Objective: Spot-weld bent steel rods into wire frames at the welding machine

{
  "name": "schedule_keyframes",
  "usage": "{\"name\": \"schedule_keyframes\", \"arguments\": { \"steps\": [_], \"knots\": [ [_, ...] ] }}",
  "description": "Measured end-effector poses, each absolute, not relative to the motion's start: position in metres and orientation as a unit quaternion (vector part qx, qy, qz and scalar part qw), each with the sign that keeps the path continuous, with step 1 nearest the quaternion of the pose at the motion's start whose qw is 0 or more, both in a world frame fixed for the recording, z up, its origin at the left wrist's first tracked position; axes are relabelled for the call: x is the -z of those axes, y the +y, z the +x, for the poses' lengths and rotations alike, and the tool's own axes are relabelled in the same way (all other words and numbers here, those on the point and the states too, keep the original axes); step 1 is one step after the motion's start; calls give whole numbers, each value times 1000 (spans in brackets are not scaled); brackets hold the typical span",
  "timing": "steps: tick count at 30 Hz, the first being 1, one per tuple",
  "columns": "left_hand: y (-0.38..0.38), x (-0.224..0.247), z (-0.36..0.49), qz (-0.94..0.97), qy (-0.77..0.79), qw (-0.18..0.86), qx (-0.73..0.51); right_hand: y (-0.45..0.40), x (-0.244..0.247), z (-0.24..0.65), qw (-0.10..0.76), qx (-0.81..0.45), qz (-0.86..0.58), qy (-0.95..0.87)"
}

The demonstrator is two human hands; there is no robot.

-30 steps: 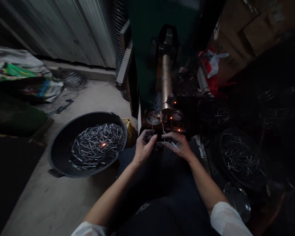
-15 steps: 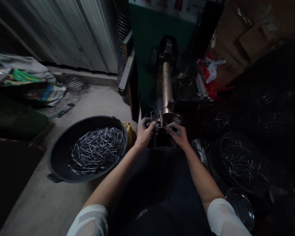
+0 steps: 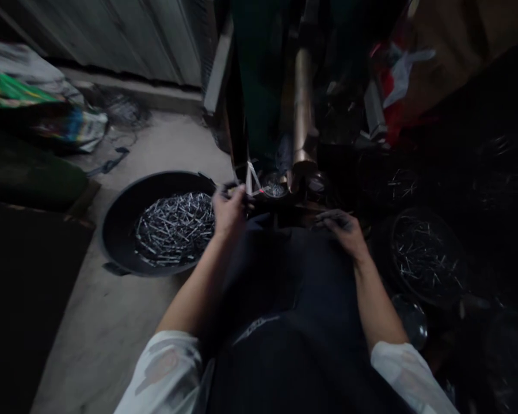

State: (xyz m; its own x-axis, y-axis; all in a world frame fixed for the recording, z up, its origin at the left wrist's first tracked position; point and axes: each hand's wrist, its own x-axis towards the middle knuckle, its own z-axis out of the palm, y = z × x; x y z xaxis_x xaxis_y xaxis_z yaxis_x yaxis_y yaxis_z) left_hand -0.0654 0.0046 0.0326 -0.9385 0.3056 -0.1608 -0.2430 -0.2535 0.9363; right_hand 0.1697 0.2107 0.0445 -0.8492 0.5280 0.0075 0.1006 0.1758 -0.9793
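My left hand [image 3: 230, 211], its fingertips dark with grime, is closed on a thin bent wire frame [image 3: 251, 177]. A small spot on the frame glows red. Just right of it, the thick brass-coloured bar [image 3: 303, 109] of a machine points down towards me. My right hand [image 3: 340, 225] is below and right of the bar's end, apart from the frame. Its blackened fingers stretch leftwards, and I see nothing held in them, though the area is dark. A small round dish of metal bits [image 3: 275, 185] lies beneath the bar, beyond the frame.
At left, a wide black basin [image 3: 116, 230] of metal wire pieces stands on the concrete floor [image 3: 90, 322]. A second dark tub [image 3: 429, 253] with wire pieces is at right, near a clear round lid-like object [image 3: 410, 322]. Red and white plastic bags [image 3: 397, 80] hang behind.
My left hand has drawn the wire frame left, away from the bar's end. My right hand has let go and moved right, towards me. The view has tilted down.
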Motion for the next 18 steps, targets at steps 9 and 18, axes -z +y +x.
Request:
{"name": "schedule_keyframes", "arguments": {
  "steps": [9, 18],
  "knots": [
    [-86, 2, 15, 120, 770, 159, -606, 204, 3, 236, 160, -563, -365, -724],
    [-26, 27, 157, 537, 746, 392, -24, 197, 13, 224, 226, -503, -345, -759]
  ]
}}
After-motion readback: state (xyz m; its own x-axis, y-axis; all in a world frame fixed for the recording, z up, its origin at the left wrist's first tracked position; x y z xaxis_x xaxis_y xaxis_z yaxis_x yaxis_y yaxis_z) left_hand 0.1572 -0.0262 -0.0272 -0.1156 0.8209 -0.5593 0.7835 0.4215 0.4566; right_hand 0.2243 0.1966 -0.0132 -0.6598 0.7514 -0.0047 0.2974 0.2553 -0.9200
